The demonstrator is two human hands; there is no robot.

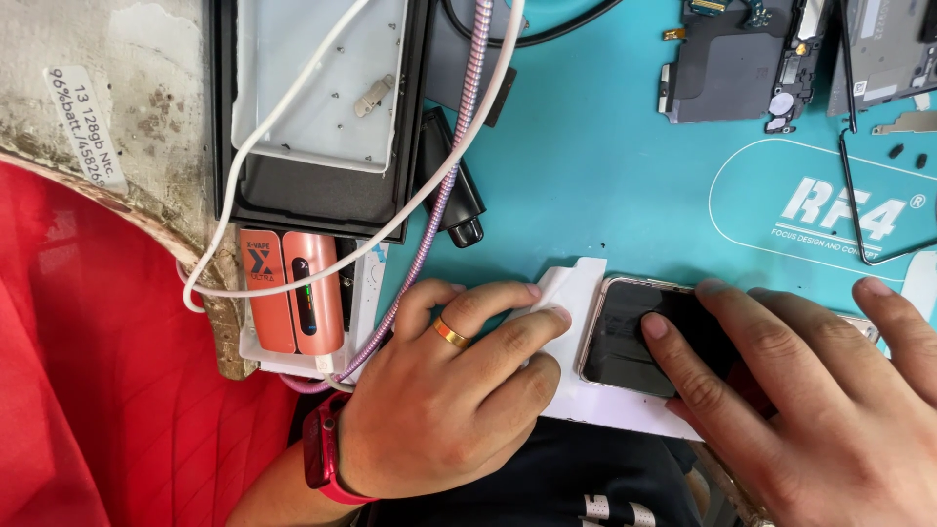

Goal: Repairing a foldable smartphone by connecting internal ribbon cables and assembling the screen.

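Observation:
A smartphone [625,337] with a dark screen and pale metal frame lies on a white holder [578,283] at the near edge of a teal work mat [605,166]. My left hand [439,390], with a gold ring and a red wrist band, presses a folded white wipe [542,312] against the holder at the phone's left end. My right hand [810,390] lies flat on the phone's screen, fingers spread, holding it down.
A black tray with a white inner tray [322,88] holding tiny screws sits at the back left. Two orange devices [291,293] stand by white and braided cables [444,185]. Opened phone parts [732,68] and a thin black frame [859,195] lie at the back right. Red cloth [98,390] covers the left.

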